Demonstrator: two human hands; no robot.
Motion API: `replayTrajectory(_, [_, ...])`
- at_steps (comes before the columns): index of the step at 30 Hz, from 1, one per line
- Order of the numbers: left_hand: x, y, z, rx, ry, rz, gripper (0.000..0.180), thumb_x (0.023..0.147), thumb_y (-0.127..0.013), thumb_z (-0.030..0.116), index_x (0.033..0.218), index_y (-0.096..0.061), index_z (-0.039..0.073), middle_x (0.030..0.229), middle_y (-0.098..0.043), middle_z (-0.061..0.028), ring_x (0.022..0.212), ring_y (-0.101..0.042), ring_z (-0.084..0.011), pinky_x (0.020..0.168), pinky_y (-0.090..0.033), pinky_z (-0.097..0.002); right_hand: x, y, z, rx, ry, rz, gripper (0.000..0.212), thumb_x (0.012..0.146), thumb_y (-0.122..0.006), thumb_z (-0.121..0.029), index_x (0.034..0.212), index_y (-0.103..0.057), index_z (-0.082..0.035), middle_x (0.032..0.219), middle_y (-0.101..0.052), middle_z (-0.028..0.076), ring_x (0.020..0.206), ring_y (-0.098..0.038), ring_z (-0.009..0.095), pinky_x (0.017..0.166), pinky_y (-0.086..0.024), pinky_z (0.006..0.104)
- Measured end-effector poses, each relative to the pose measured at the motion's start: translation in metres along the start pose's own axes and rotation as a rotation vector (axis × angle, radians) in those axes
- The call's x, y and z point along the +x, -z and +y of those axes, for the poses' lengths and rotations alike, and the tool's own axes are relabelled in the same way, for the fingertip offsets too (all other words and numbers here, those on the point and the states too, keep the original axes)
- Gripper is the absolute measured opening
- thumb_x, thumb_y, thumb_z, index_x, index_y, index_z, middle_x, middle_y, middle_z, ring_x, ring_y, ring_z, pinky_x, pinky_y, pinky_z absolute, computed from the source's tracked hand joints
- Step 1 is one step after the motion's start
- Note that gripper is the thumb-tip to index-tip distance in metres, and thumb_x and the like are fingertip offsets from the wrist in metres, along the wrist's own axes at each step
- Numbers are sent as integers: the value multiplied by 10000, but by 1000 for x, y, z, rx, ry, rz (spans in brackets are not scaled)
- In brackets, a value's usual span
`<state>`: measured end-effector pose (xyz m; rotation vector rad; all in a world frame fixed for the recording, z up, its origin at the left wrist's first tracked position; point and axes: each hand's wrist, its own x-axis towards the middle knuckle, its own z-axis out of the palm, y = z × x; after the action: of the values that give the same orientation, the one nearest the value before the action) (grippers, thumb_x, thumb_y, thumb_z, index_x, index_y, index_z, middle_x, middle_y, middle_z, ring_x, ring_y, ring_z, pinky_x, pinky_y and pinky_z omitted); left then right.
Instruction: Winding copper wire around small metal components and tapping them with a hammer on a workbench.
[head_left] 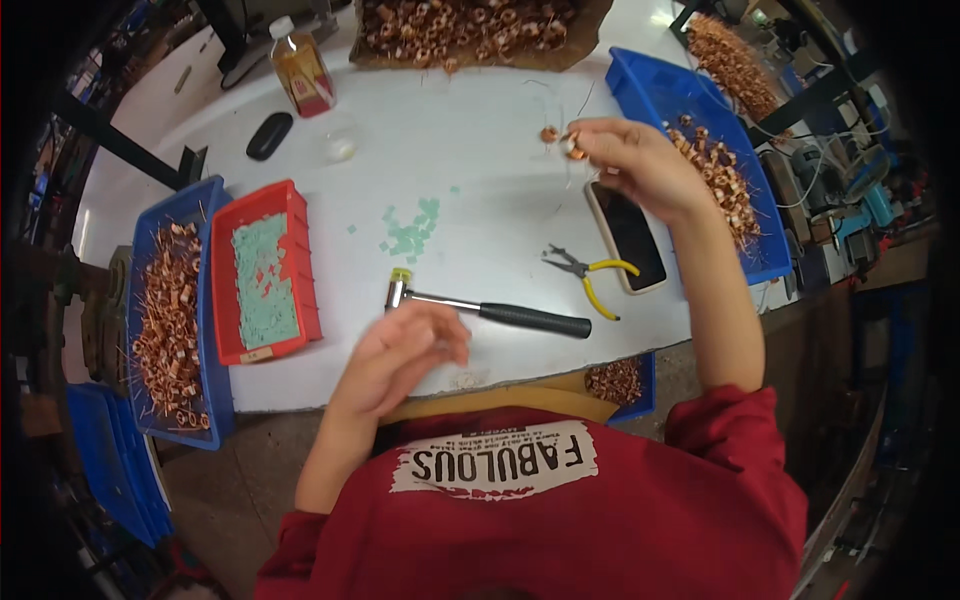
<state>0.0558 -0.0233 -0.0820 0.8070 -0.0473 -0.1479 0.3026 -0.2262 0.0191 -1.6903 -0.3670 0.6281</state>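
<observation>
Right hand [655, 170] is pinched on a coil [574, 147] at one o'clock; left hand [395, 355] is half-spread. Loosely held, the coil may be dropped.

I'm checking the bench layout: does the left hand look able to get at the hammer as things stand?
Likely yes: the left hand, blurred but seemingly empty, is close beside the hammer, and nothing visible lies between them.

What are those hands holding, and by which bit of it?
The right hand holds a small copper coil in a fingertip grip near its edge; blur hides exactly where. The left hand, also blurred, seems empty.
</observation>
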Motion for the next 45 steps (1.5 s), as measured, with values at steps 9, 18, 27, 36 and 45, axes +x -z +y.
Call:
replayTrajectory(9, [34,-51,14,54,-102,199,360,859,-585,14,1195,-480,-63,1041,-595,-187,883,-597,-229,686,-548,-299,-88,-95,38,400,-10,-120,321,808,-696,-96,1081,-580,29,826,-673,77,626,-503,69,534,-357,149])
replayTrajectory(18, [22,-46,-1,-154,123,47,342,867,-614,66,1160,-485,-54,1100,-565,-275,901,-640,-306,554,-535,-227,-93,-79,45,-139,414,-64,231,785,-699,-62,994,-614,-12,762,-603,21,613,-437,57,520,-319,171])
replayTrajectory(27, [20,-47,-3,-54,162,100,315,815,-649,19,1087,-517,-68,1074,-586,-286,912,-657,-333,641,-570,-252,-85,-69,41,-380,609,-45,73,746,-697,3,798,-660,-34,726,-554,7,591,-378,58,514,-283,184])
replayTrajectory(36, [14,-46,-3,-20,180,172,352,800,-663,16,1112,-523,-67,1031,-604,-273,882,-660,-310,679,-566,-257,-84,-65,42,-410,719,-74,78,714,-686,24,748,-663,-42,707,-567,2,577,-404,70,490,-303,197])
replayTrajectory(45, [9,-29,-11,-123,102,104,348,815,-629,-40,1147,-532,-70,1045,-615,-266,878,-664,-299,762,-572,-290,-128,-90,35,-963,1590,-195,112,743,-573,48,780,-664,-7,815,-598,43,688,-487,110,545,-393,204])
